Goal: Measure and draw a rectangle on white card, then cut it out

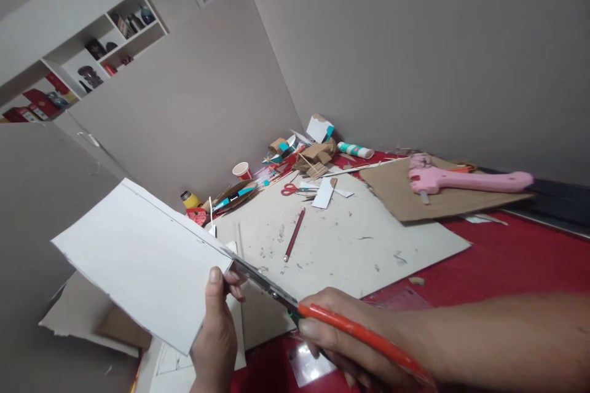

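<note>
In the head view, my left hand grips the lower right corner of a white sheet of card, thumb on top and fingers behind. A line runs along the card's upper edge. My right hand is closed around the orange handle of a pair of scissors. The scissor blades meet the card's corner just above my left thumb; whether they are parted there is hard to make out. Beyond my hands, a dark red pencil lies on a large grey board.
A pink glue gun rests on brown cardboard at the right. Small red-handled scissors, card scraps, a paper cup and a white-green tube lie farther back. Red cloth covers the table.
</note>
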Demonstrator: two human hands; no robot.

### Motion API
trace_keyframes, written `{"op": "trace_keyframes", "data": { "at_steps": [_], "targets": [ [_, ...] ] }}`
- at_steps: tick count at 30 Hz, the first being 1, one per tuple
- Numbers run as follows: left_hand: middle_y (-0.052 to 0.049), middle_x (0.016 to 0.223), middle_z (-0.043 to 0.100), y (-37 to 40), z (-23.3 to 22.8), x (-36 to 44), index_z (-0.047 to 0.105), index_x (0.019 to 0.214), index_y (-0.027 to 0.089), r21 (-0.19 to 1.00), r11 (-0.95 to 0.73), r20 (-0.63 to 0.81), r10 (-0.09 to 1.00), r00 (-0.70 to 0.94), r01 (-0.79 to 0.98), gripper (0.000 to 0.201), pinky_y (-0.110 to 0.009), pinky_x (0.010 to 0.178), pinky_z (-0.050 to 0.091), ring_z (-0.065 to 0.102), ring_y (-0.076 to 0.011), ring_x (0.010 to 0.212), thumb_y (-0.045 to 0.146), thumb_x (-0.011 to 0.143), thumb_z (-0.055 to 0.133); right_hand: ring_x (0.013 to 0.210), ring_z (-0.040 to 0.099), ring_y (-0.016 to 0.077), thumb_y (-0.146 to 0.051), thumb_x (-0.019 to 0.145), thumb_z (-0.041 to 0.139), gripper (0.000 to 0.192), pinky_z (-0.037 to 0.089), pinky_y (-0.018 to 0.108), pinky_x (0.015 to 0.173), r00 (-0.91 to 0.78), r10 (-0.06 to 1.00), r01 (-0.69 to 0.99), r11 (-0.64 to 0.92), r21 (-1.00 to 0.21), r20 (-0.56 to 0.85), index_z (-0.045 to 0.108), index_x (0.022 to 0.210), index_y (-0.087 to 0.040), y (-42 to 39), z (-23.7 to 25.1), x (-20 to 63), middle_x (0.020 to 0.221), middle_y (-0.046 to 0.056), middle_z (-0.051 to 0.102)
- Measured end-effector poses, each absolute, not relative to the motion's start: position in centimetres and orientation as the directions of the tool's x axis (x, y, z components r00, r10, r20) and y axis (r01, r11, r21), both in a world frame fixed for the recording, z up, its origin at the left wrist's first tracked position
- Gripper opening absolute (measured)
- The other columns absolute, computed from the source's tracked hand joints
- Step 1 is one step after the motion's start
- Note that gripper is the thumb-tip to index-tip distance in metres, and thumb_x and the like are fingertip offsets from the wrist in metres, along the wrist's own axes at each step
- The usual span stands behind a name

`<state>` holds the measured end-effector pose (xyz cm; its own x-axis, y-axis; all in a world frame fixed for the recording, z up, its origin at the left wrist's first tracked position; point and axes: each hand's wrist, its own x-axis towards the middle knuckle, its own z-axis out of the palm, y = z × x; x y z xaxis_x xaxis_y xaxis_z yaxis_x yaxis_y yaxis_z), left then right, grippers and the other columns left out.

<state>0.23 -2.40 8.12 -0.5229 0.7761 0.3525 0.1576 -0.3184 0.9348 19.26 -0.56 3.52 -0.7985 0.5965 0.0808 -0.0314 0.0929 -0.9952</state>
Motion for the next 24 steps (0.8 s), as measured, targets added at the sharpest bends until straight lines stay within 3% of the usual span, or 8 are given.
{"op": "trace_keyframes", "data": {
  "at_steps": [5, 13, 24],
  "targets": [
    [0.001, 0.060, 0.058, -2.6, 8.1, -0.1, 0.059, 0.057, 0.021, 0.935, -0.286, 0.353, 0.786, -0.508, 0.208, 0.041, -0.030, 0.070, 0.048, 0.057, -0.0160, 0.063, 0.056, 0.077, 0.068, 0.034, 0.041, 0.0062, -0.081, 0.083, 0.033, 0.063, 0.031, 0.014, 0.031, -0.791, 0.603, -0.034, 0.126, -0.991, 0.104, 0.041, 0.069, -0.021, -0.4, 3.7, 19.4, 0.045, -0.007, 0.038],
    [0.000, 0.062, 0.060, -2.6, 8.0, -0.1, 0.060, 0.059, 0.022, 0.931, -0.276, 0.362, 0.781, -0.510, 0.238, 0.038, -0.031, 0.070, 0.048, 0.058, -0.0168, 0.063, 0.054, 0.079, 0.067, 0.049, 0.032, 0.0082, -0.066, 0.091, 0.033, 0.051, 0.031, 0.021, 0.043, -0.792, 0.520, -0.113, 0.390, -0.914, 0.320, 0.036, 0.066, -0.021, 0.6, 3.6, 19.7, 0.056, -0.005, 0.034],
    [0.001, 0.059, 0.060, -2.2, 7.2, -0.1, 0.064, 0.061, 0.021, 0.928, -0.328, 0.371, 0.779, -0.506, 0.175, 0.035, -0.031, 0.073, 0.046, 0.055, -0.0157, 0.060, 0.051, 0.078, 0.070, 0.054, 0.030, 0.0090, -0.059, 0.093, 0.036, 0.046, 0.030, 0.022, 0.048, -0.791, 0.545, -0.044, 0.402, -0.915, 0.277, 0.038, 0.068, -0.020, 0.3, 3.6, 19.7, 0.060, -0.004, 0.035]
  ]
}}
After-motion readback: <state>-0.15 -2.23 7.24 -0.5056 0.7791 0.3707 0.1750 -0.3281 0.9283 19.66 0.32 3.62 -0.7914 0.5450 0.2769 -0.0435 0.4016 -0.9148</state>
